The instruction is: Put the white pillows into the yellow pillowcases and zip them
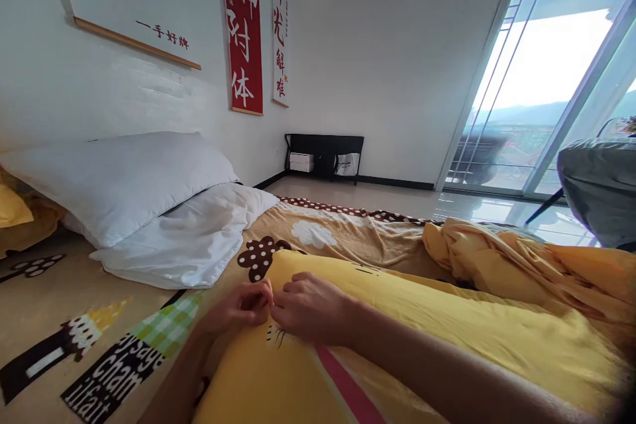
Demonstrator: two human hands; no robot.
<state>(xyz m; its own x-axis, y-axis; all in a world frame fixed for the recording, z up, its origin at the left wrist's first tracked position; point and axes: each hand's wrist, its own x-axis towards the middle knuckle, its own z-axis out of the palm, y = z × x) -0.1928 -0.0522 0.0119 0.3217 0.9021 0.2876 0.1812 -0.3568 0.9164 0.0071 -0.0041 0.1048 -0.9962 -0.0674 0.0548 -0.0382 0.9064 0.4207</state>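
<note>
Across the bed lies a yellow bedding cover, puffed out, with a pink stripe and small dark printed lines; I cannot tell whether it is a pillowcase or a quilt cover. At its near left end my left hand is closed, its thumb and fingers pinched together at the cover's edge. My right hand is closed too, knuckles up, resting on the yellow cloth with its fingertips against those of my left hand. What exactly lies between the fingertips is hidden, but the cover's edge runs right there.
A white pillow rests on white folded bedding at the left. Crumpled orange-yellow cloth lies at the right on the patterned bed sheet. Beyond are a low black shelf, a glass door and a covered grey object.
</note>
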